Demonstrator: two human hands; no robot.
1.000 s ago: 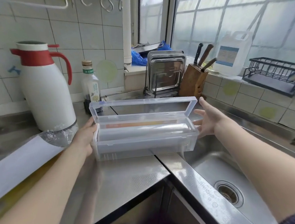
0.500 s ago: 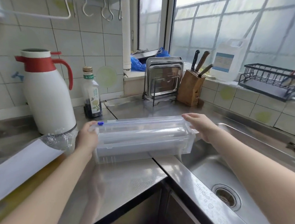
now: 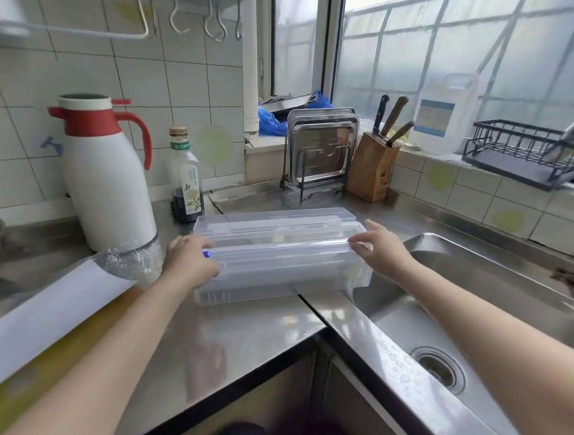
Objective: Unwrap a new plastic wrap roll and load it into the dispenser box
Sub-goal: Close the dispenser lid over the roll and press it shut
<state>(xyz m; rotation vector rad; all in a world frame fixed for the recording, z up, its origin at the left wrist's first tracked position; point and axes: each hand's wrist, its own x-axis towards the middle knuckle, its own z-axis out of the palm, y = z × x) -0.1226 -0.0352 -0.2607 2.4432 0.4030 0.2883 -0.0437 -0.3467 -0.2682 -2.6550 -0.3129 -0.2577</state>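
Item: clear plastic dispenser box (image 3: 279, 269), lid down, lying lengthwise on the steel counter (image 3: 253, 333), its right end at the edge of the sink (image 3: 491, 304). Contents: a pale roll shows dimly through the walls; details cannot be made out. A small blue tab (image 3: 206, 254) sits at the lid's left end.

Left hand (image 3: 189, 262): fingers curled over the box's left end, gripping it by the blue tab.
Right hand (image 3: 381, 249): fingers bent onto the lid's right end, pinching its front edge.

Nearby containers: white jug with red collar and handle (image 3: 103, 173), upright behind the left hand, contents hidden; glass bottle (image 3: 185, 180) just beside it, dark liquid low in the base; wooden knife block (image 3: 372, 166) holding three knives; white jerrycan (image 3: 446, 115) on the sill; black wire rack (image 3: 527, 150).

Crumpled clear film (image 3: 131, 260) and a white sheet (image 3: 45, 311) lie left of the box.
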